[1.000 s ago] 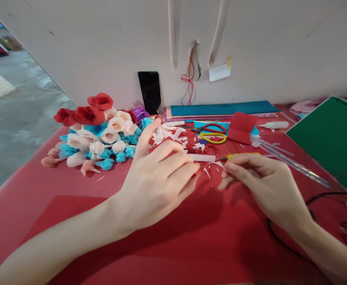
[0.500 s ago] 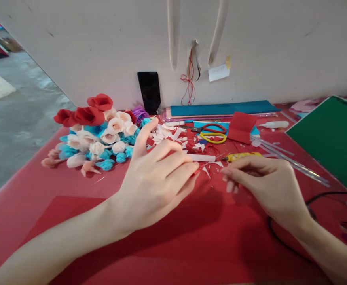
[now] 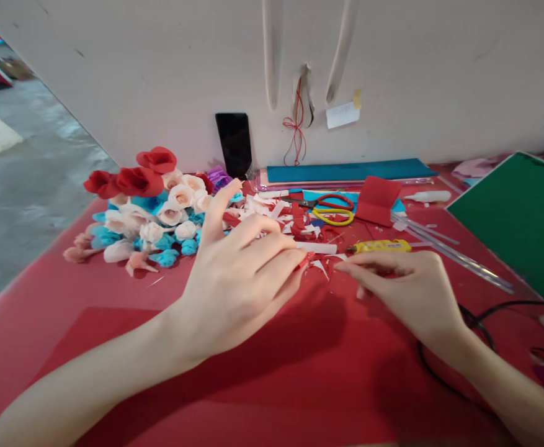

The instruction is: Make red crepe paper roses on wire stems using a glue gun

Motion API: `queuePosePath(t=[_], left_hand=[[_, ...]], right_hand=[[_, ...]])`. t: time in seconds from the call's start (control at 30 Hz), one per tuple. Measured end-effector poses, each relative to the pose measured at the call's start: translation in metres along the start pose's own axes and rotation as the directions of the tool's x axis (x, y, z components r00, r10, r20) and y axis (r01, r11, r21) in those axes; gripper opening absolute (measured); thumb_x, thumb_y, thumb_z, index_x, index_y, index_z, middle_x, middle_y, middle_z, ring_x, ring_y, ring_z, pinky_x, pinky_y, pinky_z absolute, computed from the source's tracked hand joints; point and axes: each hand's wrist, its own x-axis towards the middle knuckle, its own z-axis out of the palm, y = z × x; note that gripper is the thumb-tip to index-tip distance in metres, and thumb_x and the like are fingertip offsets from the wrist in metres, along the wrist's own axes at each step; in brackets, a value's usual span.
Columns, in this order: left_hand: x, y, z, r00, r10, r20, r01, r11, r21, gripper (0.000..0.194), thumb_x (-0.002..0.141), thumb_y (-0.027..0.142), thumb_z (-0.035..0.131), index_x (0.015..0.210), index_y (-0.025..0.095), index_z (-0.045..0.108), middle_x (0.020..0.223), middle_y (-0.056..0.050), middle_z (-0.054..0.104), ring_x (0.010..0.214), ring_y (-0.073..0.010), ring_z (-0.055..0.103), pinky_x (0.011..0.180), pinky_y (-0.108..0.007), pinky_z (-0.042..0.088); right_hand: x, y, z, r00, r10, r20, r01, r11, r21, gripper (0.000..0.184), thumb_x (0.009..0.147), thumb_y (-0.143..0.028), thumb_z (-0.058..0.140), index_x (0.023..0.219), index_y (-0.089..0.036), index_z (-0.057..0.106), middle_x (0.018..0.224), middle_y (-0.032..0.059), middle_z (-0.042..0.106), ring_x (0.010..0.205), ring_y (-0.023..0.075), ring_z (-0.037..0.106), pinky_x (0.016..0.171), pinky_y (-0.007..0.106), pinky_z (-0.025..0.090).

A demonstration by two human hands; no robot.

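Observation:
My left hand (image 3: 239, 279) is raised over the middle of the table, index finger pointing up and the other fingers curled. A small piece of red paper (image 3: 306, 259) shows at its fingertips, mostly hidden by the hand. To its right my right hand (image 3: 406, 292) is closed in a pinch, thumb and index finger pointing at the red piece. Whatever it may hold is too small to make out. Just behind the right hand lies a yellow glue gun (image 3: 382, 246). A white strip (image 3: 317, 248) is behind the gap between the hands.
Paper flowers (image 3: 172, 211) in several colours are heaped at left. Scissors (image 3: 332, 215), paper scraps (image 3: 272, 208), a folded red sheet (image 3: 378, 200) and clear sticks (image 3: 458, 254) lie behind. A phone (image 3: 234, 146) leans on the wall. A green board (image 3: 518, 223) and black cable (image 3: 508, 304) are at right.
My right hand has moved a little left, bringing its fingertips closer to the red piece. The left hand has shifted slightly left and still holds it.

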Motion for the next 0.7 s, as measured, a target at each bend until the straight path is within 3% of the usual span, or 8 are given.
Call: queuePosePath(t=[0.1,0.17,0.27,0.4,0.57,0.7], left_hand=[[0.000,-0.001,0.000,1.000,0.004,-0.013,-0.003,1.000,0.017,0.003,0.076,0.015,0.061,0.075,0.016,0.063,0.070,0.003,0.069,0.072,-0.0171,0.062,0.098,-0.054,0.037],[0.000,-0.002,0.000,1.000,-0.001,-0.024,0.002,1.000,0.024,0.003,0.076,0.015,0.061,0.074,0.017,0.062,0.069,0.003,0.068,0.071,-0.0167,0.062,0.098,-0.054,0.038],[0.000,-0.003,0.001,1.000,0.006,-0.030,-0.005,1.000,0.030,0.003,0.077,0.015,0.060,0.075,0.017,0.062,0.069,0.003,0.068,0.070,-0.0165,0.061,0.098,-0.054,0.038],[0.000,-0.004,0.003,1.000,-0.001,-0.024,0.002,1.000,0.025,0.005,0.078,0.016,0.059,0.074,0.017,0.062,0.069,0.003,0.068,0.070,-0.0173,0.061,0.098,-0.057,0.036],[0.000,-0.002,0.003,1.000,0.003,-0.026,-0.003,1.000,-0.001,0.003,0.077,0.016,0.061,0.074,0.017,0.062,0.070,0.003,0.068,0.072,-0.0174,0.062,0.100,-0.056,0.034],[0.000,-0.001,0.002,0.999,0.013,-0.041,-0.013,1.000,0.003,0.002,0.077,0.015,0.061,0.075,0.016,0.061,0.070,0.003,0.068,0.072,-0.0169,0.062,0.102,-0.055,0.033]], right_hand=[[0.002,0.002,0.000,0.999,-0.020,0.050,0.018,1.000,0.022,0.006,0.071,-0.025,0.067,0.076,-0.022,0.069,0.067,-0.0009,0.067,0.060,0.0120,0.062,0.054,0.019,0.049],[0.003,-0.002,-0.002,0.992,-0.035,0.118,0.020,0.992,0.126,0.010,0.070,-0.022,0.068,0.080,-0.022,0.067,0.079,-0.0016,0.067,0.072,0.0113,0.063,0.064,0.017,0.051],[0.001,-0.008,-0.006,0.975,-0.048,0.215,-0.015,0.960,0.281,0.012,0.071,-0.021,0.069,0.080,-0.022,0.062,0.076,-0.0041,0.065,0.069,0.0073,0.062,0.065,0.011,0.051],[-0.005,-0.014,-0.008,0.963,-0.047,0.265,-0.047,0.940,0.339,0.013,0.071,-0.017,0.069,0.078,-0.021,0.059,0.071,-0.0049,0.063,0.067,0.0056,0.061,0.063,0.008,0.050],[-0.012,-0.019,-0.007,0.973,-0.036,0.227,-0.052,0.928,0.368,0.012,0.068,-0.016,0.071,0.075,-0.021,0.062,0.069,-0.0059,0.063,0.064,0.0048,0.061,0.062,0.007,0.050],[-0.013,-0.023,-0.007,0.978,-0.150,0.143,0.109,0.960,0.260,0.013,0.066,-0.016,0.073,0.074,-0.024,0.066,0.073,-0.0063,0.065,0.065,0.0044,0.061,0.060,0.006,0.049]])
